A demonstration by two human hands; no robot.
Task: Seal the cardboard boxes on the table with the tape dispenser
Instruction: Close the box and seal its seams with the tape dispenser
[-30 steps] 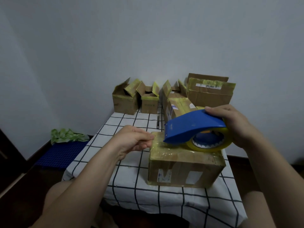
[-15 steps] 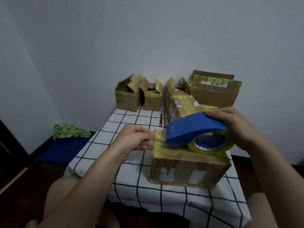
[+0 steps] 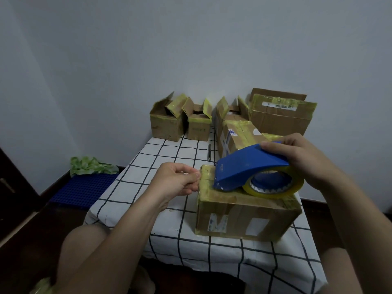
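The table (image 3: 169, 219) is carrying every box, its checked cloth hanging over the near edge. Along the far edge, open boxes (image 3: 167, 124) are waiting with flaps up, probably queued for sealing, and a closed box (image 3: 235, 136) is lying just in front of them. The near box (image 3: 244, 221) is sitting at the right, close to the person, likely pulled there as the one being worked on.

The dispenser (image 3: 248, 166) is resting on this box's top, its nose pointing at the left edge, probably so a strip can start there. The right hand (image 3: 297, 158) is gripping the dispenser's blue cover from above, fingers curled over it. The left hand (image 3: 174, 181) is touching the box's top left edge, thumb and forefinger pinching together, apparently anchoring the tape end. The roll (image 3: 275, 192) is sitting on the lid, under the cover.

The strip itself is too faint to make out. The dispenser is hiding the lid's seam, so the flaps' closure is unclear. A dark pen-like thing (image 3: 209, 152) is lying farther back, too small to identify.
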